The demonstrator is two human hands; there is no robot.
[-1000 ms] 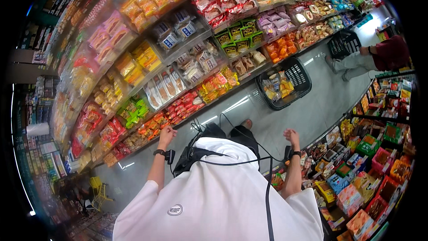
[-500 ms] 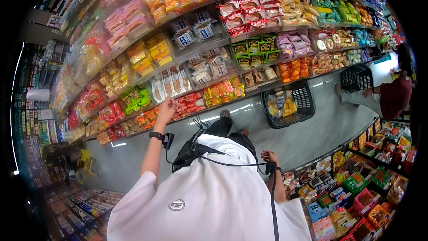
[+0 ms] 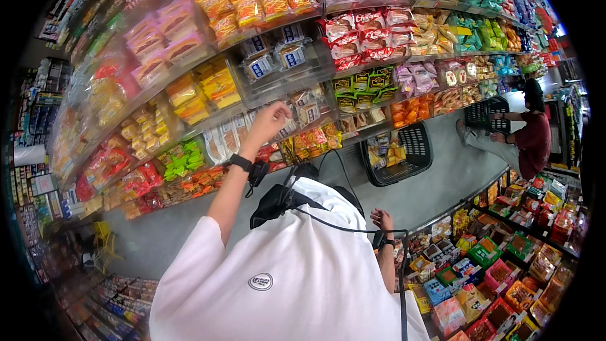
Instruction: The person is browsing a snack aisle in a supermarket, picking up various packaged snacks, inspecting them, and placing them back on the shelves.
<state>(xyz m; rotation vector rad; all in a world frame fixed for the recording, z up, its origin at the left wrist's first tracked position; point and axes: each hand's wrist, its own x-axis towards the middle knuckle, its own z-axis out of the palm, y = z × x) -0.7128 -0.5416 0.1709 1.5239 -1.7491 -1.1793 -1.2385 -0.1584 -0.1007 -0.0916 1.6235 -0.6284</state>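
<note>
1. The left hand (image 3: 271,120) is raised at the shelf (image 3: 278,90), its fingers loosely curled and seemingly empty; whether it touches a packet I cannot tell
2. The clear-wrapped packets (image 3: 308,113) lie in a bin just to the right of that hand, and the long pale packets (image 3: 222,137) lie to its left, a little lower
3. Blue-and-white packets (image 3: 292,55) sit in the bin above
4. The right hand (image 3: 382,219) is low at the person's side, well apart from the shelf, fingers half bent, apparently holding nothing
5. A black basket (image 3: 416,139) with yellow packets (image 3: 396,155) inside rests on the grey floor (image 3: 435,186)
6. Farther right, another person (image 3: 532,142) is beside a dark basket (image 3: 476,113)
</note>
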